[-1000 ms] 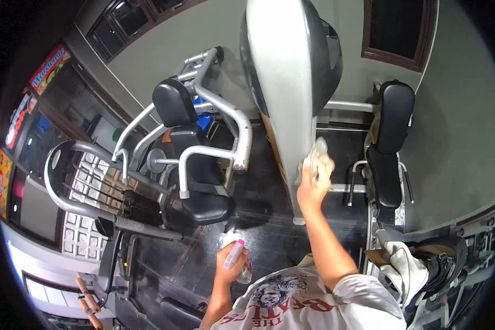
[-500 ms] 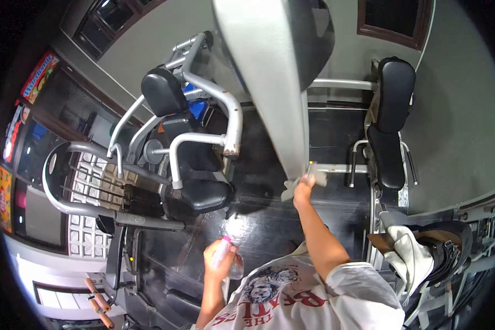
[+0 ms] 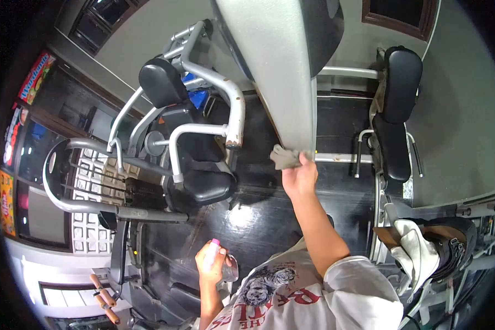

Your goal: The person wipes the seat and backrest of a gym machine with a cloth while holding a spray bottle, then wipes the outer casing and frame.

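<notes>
A greyish cloth is in my right hand, pressed against the lower part of a wide silver machine upright. The fingers close over the cloth, and part of it hangs out to the left. Lower down, my left hand is wrapped round a clear spray bottle with a pink and white top. That bottle is held in front of my body, apart from any machine.
To the left stands a machine with black padded seats and bent silver bars. A black padded bench stands on the right. White cloth and a dark bag hang at lower right. Dark flooring lies below.
My right hand and the cloth have moved up along the silver upright, the cloth now bunched more to the left. My left hand has shifted slightly left, tilting the bottle.
</notes>
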